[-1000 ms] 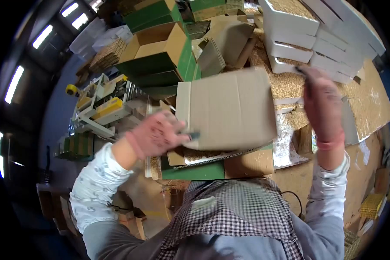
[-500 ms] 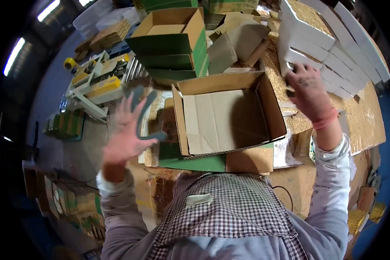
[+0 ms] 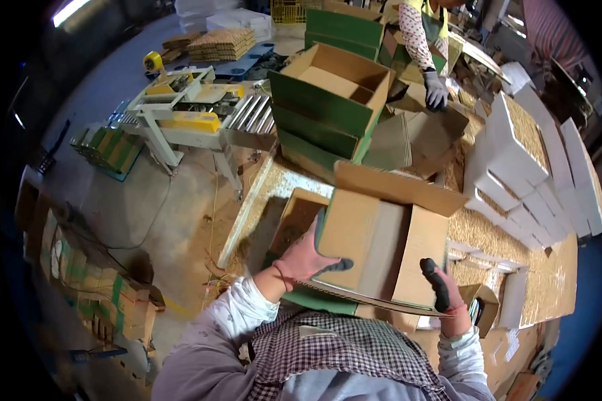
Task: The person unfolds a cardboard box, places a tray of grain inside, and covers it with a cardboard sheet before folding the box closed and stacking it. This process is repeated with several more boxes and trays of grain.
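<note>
A brown cardboard box (image 3: 421, 260) lies in front of me with its left and right flaps folded inward and its far flap (image 3: 398, 187) standing up. Between the folded flaps a paler strip of cardboard shows. My left hand (image 3: 308, 254), in a pink glove with dark grey fingers, clasps the box's left side, its thumb across the near left flap. At the near right corner, my right hand (image 3: 443, 287) grips the box's right side, with its dark fingertips pointing up. Part of each hand's grip is hidden by the box.
Stacked green-sided boxes (image 3: 321, 103) stand beyond, beside loose cardboard (image 3: 388, 144). A co-worker's grey-gloved hand (image 3: 436, 90) touches cardboard there. White boxes (image 3: 508, 160) are piled at right on a chipboard surface (image 3: 555, 287). A roller conveyor machine (image 3: 187, 120) stands at left.
Both hands, apart from the box before, have come in to its sides. The box showed an open inside; now folded flaps face up. The view has swung, and a co-worker has come into sight.
</note>
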Demonstrator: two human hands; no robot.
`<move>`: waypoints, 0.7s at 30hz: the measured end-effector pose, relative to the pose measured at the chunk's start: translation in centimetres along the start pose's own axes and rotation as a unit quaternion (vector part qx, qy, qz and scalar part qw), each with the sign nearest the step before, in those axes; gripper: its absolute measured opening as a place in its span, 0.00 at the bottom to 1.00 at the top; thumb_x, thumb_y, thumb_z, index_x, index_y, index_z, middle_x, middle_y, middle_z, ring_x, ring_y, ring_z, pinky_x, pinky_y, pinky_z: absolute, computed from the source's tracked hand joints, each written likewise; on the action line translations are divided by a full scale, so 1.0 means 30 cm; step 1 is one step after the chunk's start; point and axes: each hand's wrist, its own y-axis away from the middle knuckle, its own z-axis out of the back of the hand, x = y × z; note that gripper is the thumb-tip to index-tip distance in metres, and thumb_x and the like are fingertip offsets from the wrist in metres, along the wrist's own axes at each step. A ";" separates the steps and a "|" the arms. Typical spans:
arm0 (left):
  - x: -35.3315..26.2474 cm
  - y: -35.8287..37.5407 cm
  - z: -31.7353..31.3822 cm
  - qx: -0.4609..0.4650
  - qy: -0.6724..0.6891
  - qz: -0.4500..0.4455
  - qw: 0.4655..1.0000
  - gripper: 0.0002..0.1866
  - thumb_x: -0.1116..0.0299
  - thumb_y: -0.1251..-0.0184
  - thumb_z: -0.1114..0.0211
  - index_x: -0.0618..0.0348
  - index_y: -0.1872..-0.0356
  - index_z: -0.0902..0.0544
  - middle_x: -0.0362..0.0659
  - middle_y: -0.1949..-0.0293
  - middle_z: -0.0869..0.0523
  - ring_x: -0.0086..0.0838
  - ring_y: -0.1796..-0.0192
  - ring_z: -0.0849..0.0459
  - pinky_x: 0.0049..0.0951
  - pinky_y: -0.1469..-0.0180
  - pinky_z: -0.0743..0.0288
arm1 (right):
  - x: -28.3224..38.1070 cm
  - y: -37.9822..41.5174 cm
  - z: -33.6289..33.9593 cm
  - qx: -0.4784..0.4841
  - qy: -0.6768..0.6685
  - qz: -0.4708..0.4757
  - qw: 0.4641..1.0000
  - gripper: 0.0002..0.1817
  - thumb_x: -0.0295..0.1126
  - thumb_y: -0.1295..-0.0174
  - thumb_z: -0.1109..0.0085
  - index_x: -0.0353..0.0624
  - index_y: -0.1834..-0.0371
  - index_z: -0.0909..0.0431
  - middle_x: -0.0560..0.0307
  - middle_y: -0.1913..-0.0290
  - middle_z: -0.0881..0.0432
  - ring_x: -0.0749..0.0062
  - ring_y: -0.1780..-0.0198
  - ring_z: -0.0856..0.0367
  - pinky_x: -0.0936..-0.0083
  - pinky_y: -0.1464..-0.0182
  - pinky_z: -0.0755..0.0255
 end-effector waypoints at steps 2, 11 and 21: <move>-0.144 -0.106 0.115 -0.021 0.017 -0.070 0.997 0.31 0.66 0.44 0.34 0.62 0.39 0.34 0.47 0.45 0.25 0.28 0.44 0.27 0.27 0.41 0.35 | 0.019 -0.087 0.066 -0.078 -0.105 0.007 0.991 0.27 0.41 0.39 0.51 0.36 0.39 0.38 0.56 0.48 0.24 0.72 0.47 0.25 0.79 0.56 0.29; 0.227 -0.892 0.730 -0.240 -0.030 -0.080 0.967 0.26 0.71 0.50 0.32 0.64 0.47 0.27 0.44 0.60 0.17 0.34 0.59 0.20 0.29 0.52 0.27 | 0.526 -0.775 -0.151 0.096 -0.316 0.401 0.854 0.28 0.37 0.35 0.53 0.39 0.34 0.45 0.54 0.34 0.39 0.65 0.37 0.36 0.68 0.35 0.42; 0.419 -0.853 0.592 -0.353 0.096 -0.276 0.889 0.24 0.80 0.39 0.49 0.63 0.39 0.35 0.46 0.45 0.25 0.32 0.43 0.28 0.30 0.40 0.36 | 0.898 -0.908 -0.277 -0.074 0.551 0.217 0.802 0.26 0.54 0.41 0.48 0.37 0.62 0.20 0.47 0.73 0.18 0.68 0.72 0.20 0.71 0.66 0.29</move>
